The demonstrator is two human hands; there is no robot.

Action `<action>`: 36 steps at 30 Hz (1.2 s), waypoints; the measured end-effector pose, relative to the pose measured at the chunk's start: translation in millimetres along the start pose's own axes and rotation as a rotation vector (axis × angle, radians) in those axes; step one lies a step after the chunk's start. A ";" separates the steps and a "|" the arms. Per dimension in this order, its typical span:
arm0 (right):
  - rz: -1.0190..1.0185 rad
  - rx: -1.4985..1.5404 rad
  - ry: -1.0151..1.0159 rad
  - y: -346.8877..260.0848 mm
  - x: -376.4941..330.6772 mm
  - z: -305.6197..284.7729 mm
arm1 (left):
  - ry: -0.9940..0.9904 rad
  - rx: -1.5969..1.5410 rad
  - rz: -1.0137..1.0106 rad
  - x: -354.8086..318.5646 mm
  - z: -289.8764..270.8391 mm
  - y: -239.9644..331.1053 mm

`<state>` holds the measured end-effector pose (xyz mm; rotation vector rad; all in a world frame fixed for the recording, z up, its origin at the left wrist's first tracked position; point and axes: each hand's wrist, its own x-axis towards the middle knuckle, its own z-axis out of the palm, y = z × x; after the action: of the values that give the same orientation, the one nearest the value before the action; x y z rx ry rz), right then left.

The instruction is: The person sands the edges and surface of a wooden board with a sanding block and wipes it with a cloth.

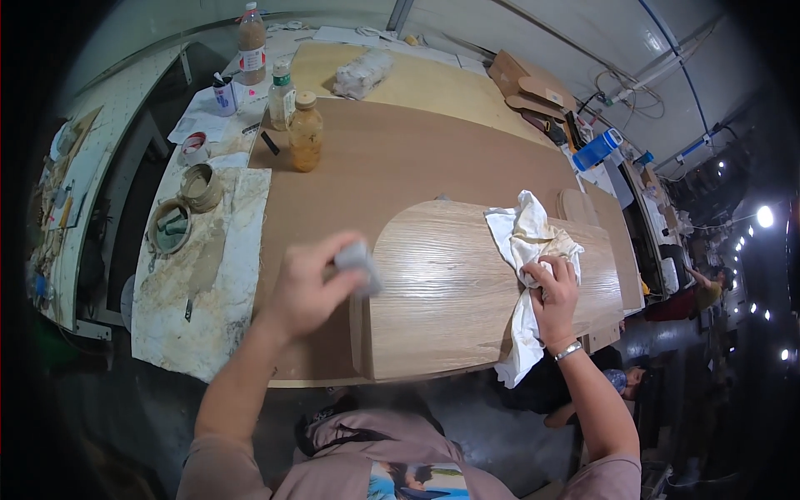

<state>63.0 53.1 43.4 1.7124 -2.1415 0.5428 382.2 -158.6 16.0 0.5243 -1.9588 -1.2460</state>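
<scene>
A light wood-grain panel (442,287) with a rounded far left corner lies at the near side of the worktable. Off its left edge, my left hand (302,287) is closed around a small grey block (357,263). Motion smears both the block and the fingers, so I cannot tell whether the block touches the panel's edge. Toward the panel's right side, my right hand (555,296) grips a crumpled white cloth (523,229) with brownish stains. The cloth rests on the wood, and one end hangs over the near edge.
A brown sheet (383,142) covers the table. At left stand an amber jar (306,137), a clear bottle (281,96) and bowls (169,227) on a stained sheet (200,292). A blue bottle (597,148) and cardboard (529,82) lie at far right. Another person (621,382) is beyond my right arm.
</scene>
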 end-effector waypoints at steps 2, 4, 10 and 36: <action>-0.006 0.010 -0.004 -1.3 2.0 4.7 | 0.031 0.005 -0.051 42.5 -4.7 -13.9; 0.000 0.005 -0.005 0.1 1.5 4.3 | 0.021 0.006 -0.084 61.9 -4.9 -19.4; 0.009 -0.002 0.002 2.7 2.0 4.4 | 0.023 -0.153 0.012 55.7 0.1 -17.7; 0.018 0.022 -0.007 1.0 -4.0 1.6 | 0.038 -0.060 0.078 -102.4 -6.2 62.9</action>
<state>62.8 55.9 39.9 1.7110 -2.1656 0.5673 455.5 -65.3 36.0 0.4340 -1.8860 -1.2335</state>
